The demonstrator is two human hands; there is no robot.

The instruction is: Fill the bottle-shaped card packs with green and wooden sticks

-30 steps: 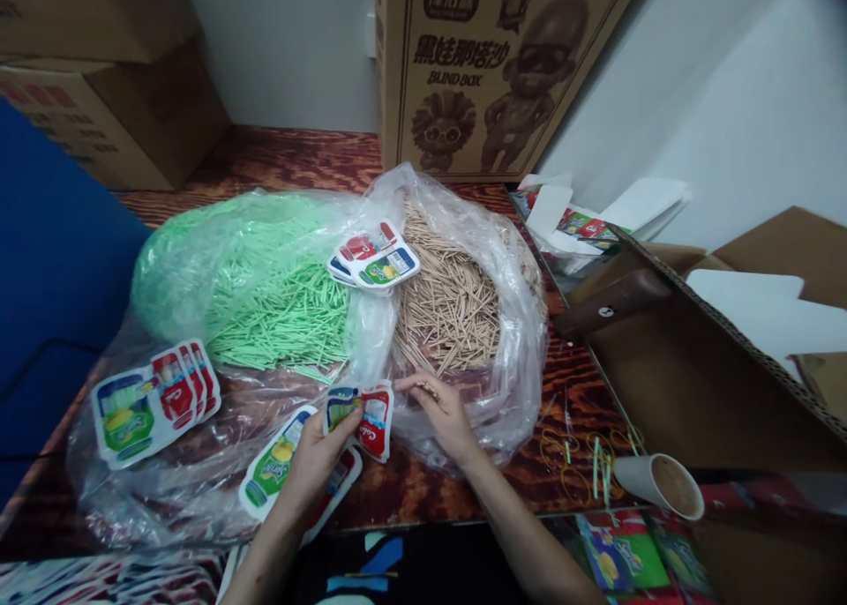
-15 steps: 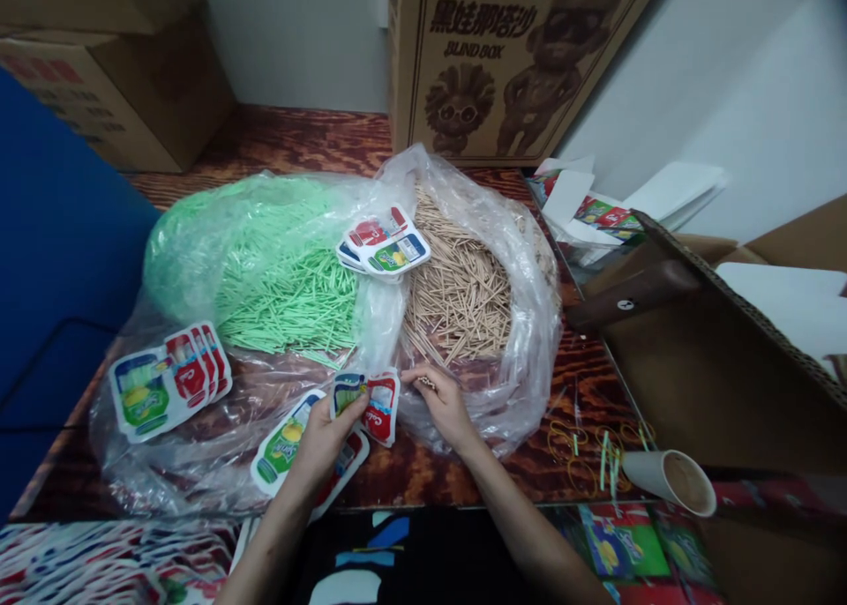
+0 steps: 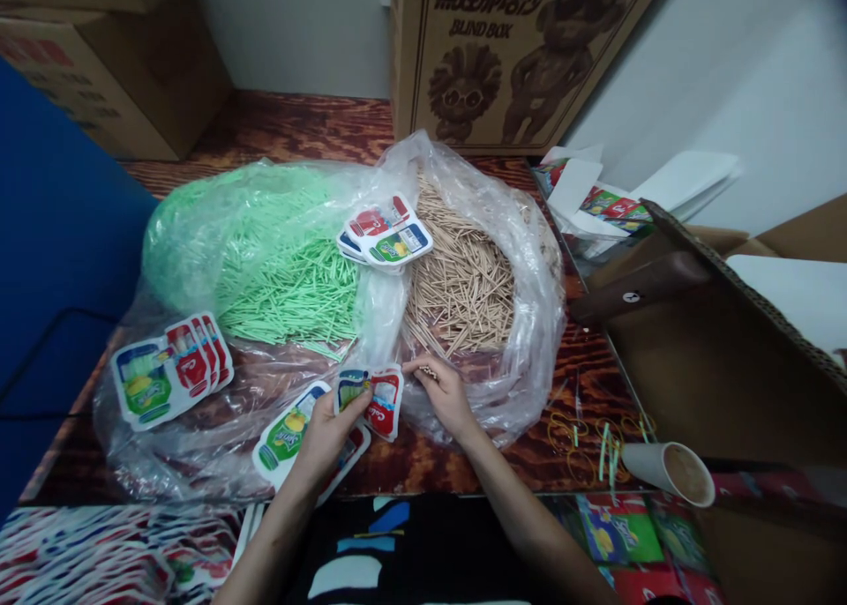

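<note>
My left hand (image 3: pixel 336 424) is closed on a small printed packet (image 3: pixel 386 404) with a green-blue half and a red cola half. Just right of it, my right hand (image 3: pixel 445 395) pinches several thin brown sticks (image 3: pixel 427 372), ends showing, its fingertips by the packet's edge. Beneath my left wrist lie more printed cards (image 3: pixel 284 437). Loose brown sticks (image 3: pixel 463 279) fill an open clear bag beyond my right hand. Light green sticks (image 3: pixel 291 287) fill another bag to the left. Across the two bags rests a small stack of cards (image 3: pixel 390 235).
Fanned cards (image 3: pixel 165 371) lie on plastic at the left. A paper cup (image 3: pixel 668 473) lies tipped at the right, near rubber bands (image 3: pixel 569 437) and a few green sticks. A large carton (image 3: pixel 483 67) stands behind; an open cardboard box (image 3: pixel 701 367) is at the right.
The view has shifted slightly, so the scene sits a little higher. Both hands keep their hold, with the right fingertips still beside the packet.
</note>
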